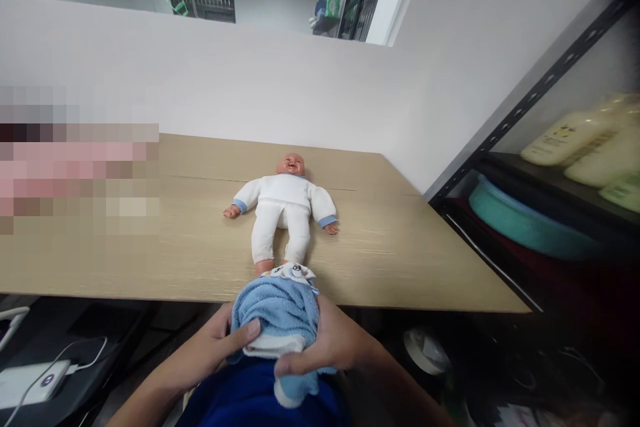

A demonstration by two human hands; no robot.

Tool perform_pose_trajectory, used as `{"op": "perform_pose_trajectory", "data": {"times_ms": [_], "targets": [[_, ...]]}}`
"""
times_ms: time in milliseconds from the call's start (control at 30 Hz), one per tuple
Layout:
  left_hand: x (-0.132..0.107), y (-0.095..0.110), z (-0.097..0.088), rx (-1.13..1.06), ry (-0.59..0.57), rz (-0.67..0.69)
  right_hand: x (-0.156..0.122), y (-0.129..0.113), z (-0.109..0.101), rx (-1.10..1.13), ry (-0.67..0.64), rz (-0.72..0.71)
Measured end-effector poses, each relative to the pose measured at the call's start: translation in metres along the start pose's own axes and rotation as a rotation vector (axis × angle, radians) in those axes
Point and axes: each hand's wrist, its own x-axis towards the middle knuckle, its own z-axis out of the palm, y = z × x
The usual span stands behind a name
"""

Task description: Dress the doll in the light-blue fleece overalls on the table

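Observation:
A baby doll (284, 210) in a white long-sleeved top and white trousers lies on its back on the table, its bare feet toward me. Just in front of the feet, at the table's edge, I hold a bunched blue terry baby garment (276, 303) with a white band and a printed white part at its far end. My left hand (227, 340) grips its left side, thumb on top near the white band. On the other side my right hand (327, 340) is wrapped round the cloth, thumb pointing inward. The fingers beneath the cloth are hidden.
The wooden table (390, 247) runs back to a white wall. At right, a dark metal shelf holds pale yellow bottles (560, 140) and a teal basin (520, 220). Low at left lies a white power bank (33, 381) with a cable. The far left is pixelated.

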Motion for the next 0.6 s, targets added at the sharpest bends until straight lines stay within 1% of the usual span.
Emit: {"op": "perform_pose_trajectory", "data": {"times_ms": [67,133,200,233,300,400,500,600], "targets": [[0.0,-0.001,0.002,0.056,0.023,0.038,-0.001,0.003,0.004,-0.119,0.129,-0.005],[0.002,-0.002,0.005,0.116,0.067,0.098,-0.001,0.009,0.007,-0.285,0.291,-0.026],[0.006,-0.002,0.009,0.18,0.148,0.16,0.001,0.016,0.008,-0.446,0.435,-0.059],[0.008,-0.001,0.01,0.212,0.193,0.187,0.003,0.019,0.008,-0.514,0.48,-0.077],[0.013,0.0,0.012,0.283,0.261,0.213,0.008,0.021,0.008,-0.62,0.511,-0.119],[0.02,0.001,0.014,0.408,0.334,0.22,0.017,0.02,0.006,-0.736,0.519,-0.161],[0.029,-0.001,0.013,0.501,0.388,0.246,0.025,0.02,0.003,-0.807,0.549,-0.111],[0.041,-0.007,0.009,0.512,0.395,0.247,0.031,0.022,0.0,-0.868,0.578,-0.061]]}}
